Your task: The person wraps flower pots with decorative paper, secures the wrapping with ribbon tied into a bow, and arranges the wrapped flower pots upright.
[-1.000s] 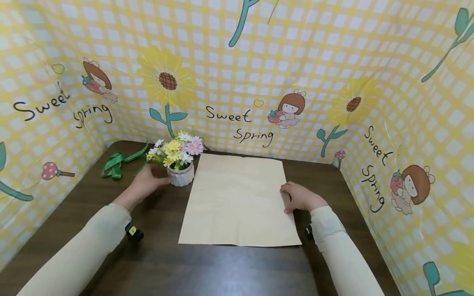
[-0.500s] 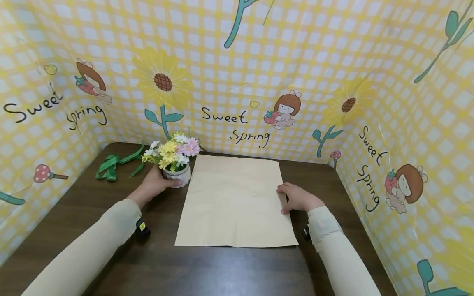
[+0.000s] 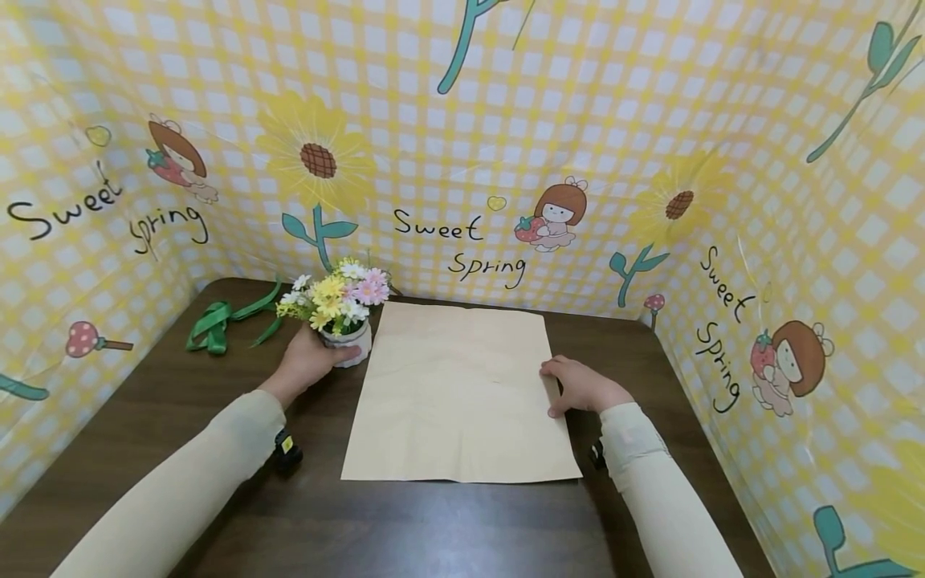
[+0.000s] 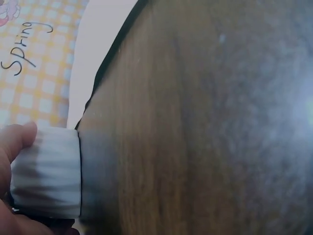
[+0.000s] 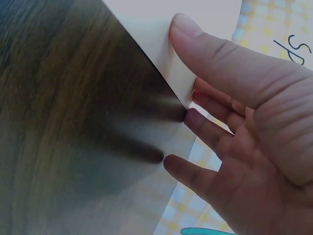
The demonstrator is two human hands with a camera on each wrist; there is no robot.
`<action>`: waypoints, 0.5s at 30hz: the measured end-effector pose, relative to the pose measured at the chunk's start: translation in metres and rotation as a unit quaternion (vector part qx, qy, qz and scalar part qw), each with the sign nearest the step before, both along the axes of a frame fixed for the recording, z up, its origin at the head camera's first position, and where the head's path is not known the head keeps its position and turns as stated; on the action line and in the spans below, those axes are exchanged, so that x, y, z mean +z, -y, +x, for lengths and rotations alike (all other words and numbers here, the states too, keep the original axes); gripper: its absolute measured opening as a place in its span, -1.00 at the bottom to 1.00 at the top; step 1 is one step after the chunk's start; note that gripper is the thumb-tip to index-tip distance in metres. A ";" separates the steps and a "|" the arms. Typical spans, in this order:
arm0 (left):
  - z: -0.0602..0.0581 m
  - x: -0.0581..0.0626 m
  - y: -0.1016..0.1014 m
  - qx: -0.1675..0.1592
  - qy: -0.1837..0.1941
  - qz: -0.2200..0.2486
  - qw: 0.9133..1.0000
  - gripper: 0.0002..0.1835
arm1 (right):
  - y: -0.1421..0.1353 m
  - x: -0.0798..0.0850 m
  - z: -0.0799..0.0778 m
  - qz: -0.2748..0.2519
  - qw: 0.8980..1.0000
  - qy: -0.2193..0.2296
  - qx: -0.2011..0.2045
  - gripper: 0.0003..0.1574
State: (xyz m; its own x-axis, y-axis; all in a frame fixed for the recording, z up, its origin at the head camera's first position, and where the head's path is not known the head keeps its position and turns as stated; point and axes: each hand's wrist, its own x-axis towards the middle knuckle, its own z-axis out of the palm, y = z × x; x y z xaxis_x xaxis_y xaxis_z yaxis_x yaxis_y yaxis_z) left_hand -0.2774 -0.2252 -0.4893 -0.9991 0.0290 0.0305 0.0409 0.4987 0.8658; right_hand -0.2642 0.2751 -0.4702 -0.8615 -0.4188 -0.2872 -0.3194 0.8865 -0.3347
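Pot (image 4: 51, 171), one: upright on table (image 3: 455, 530), axis vertical; just left of paper (image 3: 458, 393); gripped by my left hand (image 3: 307, 361), the nearer.
Paper, one: flat between my hands.
Right hand (image 3: 585, 385): fingers spread at paper's right edge, well apart from pot.

High and farthest back, the head view faces forward and down over the table (image 3: 433, 530), paper sheet (image 3: 455, 393) and checked backdrop (image 3: 448, 136). In close, the left wrist view, turned sideways, has left hand (image 3: 307, 361) and flowerpot (image 4: 49, 171) at its edge; the right wrist view sits tight on the right hand (image 5: 244, 117). All three catch paper sheet, table and backdrop; head and left wrist share the flowerpot.
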 end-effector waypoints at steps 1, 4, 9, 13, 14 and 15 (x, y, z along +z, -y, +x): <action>0.001 0.001 -0.001 0.004 0.001 -0.006 1.000 0.16 | 0.000 0.000 0.000 0.000 1.000 -0.002 0.001 0.00; 0.003 0.002 -0.001 0.014 0.001 -0.019 1.000 0.16 | -0.002 -0.001 -0.001 0.002 1.000 -0.012 0.008 -0.01; 0.005 0.008 0.002 0.028 -0.018 -0.042 0.999 0.17 | -0.003 -0.003 -0.002 0.004 1.000 -0.010 0.009 -0.01; 0.003 0.017 -0.006 0.025 -0.048 -0.027 0.998 0.14 | -0.002 -0.001 -0.001 0.003 1.000 -0.012 0.009 -0.02; 0.002 0.019 -0.010 0.020 -0.056 -0.020 0.998 0.13 | -0.001 -0.001 -0.001 0.003 1.000 -0.013 0.010 -0.02; 0.001 0.022 -0.015 0.014 -0.062 -0.013 0.998 0.12 | -0.001 0.000 -0.001 0.002 1.000 -0.012 0.009 -0.02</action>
